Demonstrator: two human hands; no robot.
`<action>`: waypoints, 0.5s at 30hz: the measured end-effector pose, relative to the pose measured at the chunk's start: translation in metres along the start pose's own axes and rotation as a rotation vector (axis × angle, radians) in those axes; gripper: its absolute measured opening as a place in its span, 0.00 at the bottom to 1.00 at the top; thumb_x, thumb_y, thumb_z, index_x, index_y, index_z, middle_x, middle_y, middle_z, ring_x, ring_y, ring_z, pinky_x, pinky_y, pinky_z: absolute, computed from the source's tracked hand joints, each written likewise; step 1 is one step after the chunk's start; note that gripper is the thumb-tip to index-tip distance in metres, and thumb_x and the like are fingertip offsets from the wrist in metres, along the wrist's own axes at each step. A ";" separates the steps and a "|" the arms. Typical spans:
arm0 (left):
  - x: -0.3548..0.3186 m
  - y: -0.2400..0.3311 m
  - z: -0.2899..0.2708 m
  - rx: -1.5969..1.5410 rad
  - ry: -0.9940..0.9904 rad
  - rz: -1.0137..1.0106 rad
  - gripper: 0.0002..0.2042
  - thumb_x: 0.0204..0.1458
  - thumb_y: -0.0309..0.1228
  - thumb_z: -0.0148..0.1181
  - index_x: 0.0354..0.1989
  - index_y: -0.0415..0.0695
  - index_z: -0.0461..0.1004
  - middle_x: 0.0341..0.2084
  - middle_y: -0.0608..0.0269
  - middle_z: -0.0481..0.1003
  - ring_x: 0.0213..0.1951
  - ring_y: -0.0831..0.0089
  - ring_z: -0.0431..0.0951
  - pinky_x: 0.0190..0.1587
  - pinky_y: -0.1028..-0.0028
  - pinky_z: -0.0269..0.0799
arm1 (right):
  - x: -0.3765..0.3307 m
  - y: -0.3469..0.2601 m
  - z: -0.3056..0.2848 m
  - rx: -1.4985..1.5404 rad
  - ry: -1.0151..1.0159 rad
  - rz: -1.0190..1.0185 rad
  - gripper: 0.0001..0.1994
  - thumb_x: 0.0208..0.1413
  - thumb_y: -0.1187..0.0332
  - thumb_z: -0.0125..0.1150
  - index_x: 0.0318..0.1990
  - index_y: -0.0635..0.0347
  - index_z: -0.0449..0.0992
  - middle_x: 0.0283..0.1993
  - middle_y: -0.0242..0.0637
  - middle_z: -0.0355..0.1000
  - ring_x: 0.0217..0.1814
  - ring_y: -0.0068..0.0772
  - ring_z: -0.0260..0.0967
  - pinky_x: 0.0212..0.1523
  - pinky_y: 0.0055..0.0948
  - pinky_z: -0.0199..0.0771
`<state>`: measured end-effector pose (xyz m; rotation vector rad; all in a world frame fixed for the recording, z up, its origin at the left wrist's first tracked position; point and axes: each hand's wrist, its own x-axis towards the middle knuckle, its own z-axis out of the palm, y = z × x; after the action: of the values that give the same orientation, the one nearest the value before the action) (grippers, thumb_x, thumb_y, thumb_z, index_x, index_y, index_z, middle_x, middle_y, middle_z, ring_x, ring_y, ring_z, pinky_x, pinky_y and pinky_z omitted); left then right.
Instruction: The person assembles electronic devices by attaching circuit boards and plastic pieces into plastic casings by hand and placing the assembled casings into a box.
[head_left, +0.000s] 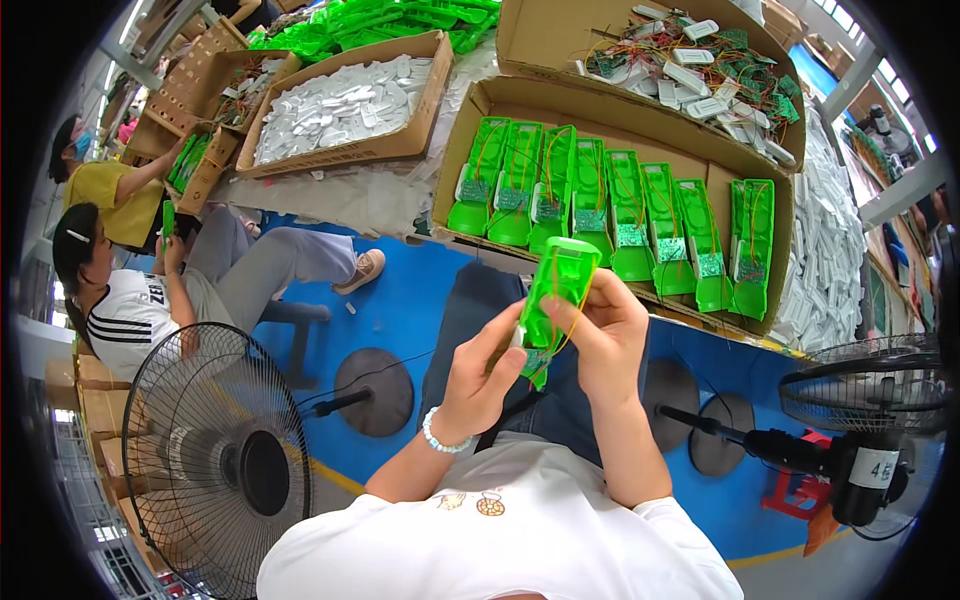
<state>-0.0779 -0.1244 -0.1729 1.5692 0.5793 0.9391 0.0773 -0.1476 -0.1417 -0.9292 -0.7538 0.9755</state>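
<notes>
Above my lap I hold a bright green plastic housing (568, 268), tilted, its hollow side facing me. A small green circuit board (537, 362) and red and yellow wires show at its lower end. My left hand (482, 368) grips that lower end, thumb near a white piece (518, 337). My right hand (606, 335) is closed around the right edge, its thumb pressed inside by the wires. Just beyond my hands, a row of similar green housings (625, 213) with boards and wires lies in a cardboard box (720, 165).
Behind stands a box (540, 40) of wired boards and white parts. A box (350, 155) of white pieces sits left, green housings (400, 22) behind it. Fans stand left (215, 450) and right (865, 400). Two people (130, 310) work at left, one holding a green part.
</notes>
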 end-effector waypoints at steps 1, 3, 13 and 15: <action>-0.001 0.000 0.002 -0.006 0.029 -0.012 0.20 0.61 0.29 0.50 0.60 0.31 0.62 0.48 0.53 0.74 0.44 0.73 0.76 0.48 0.76 0.70 | 0.000 -0.002 -0.004 -0.032 -0.011 0.005 0.13 0.52 0.79 0.63 0.45 0.72 0.73 0.40 0.38 0.76 0.41 0.22 0.72 0.41 0.21 0.72; 0.002 0.000 0.005 -0.081 0.031 -0.047 0.21 0.61 0.28 0.50 0.60 0.31 0.61 0.48 0.53 0.74 0.44 0.73 0.76 0.47 0.76 0.70 | 0.000 -0.003 -0.010 -0.069 -0.015 0.007 0.13 0.53 0.78 0.63 0.45 0.71 0.73 0.39 0.37 0.76 0.41 0.22 0.72 0.41 0.21 0.72; 0.010 0.004 0.009 -0.428 0.158 -0.247 0.19 0.61 0.27 0.51 0.60 0.34 0.61 0.42 0.55 0.76 0.42 0.77 0.75 0.43 0.78 0.71 | -0.011 -0.004 -0.016 -0.158 0.003 0.090 0.12 0.55 0.73 0.62 0.45 0.70 0.73 0.37 0.37 0.75 0.38 0.24 0.72 0.41 0.23 0.70; 0.015 0.008 0.005 -0.353 0.172 -0.209 0.19 0.61 0.26 0.51 0.59 0.35 0.62 0.41 0.56 0.77 0.40 0.78 0.76 0.41 0.79 0.71 | -0.012 -0.008 -0.027 -0.671 0.003 -0.069 0.11 0.53 0.74 0.63 0.42 0.69 0.75 0.34 0.41 0.74 0.35 0.31 0.72 0.37 0.26 0.71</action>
<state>-0.0667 -0.1172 -0.1613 1.0991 0.6451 0.9630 0.0982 -0.1690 -0.1469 -1.4679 -1.1336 0.6598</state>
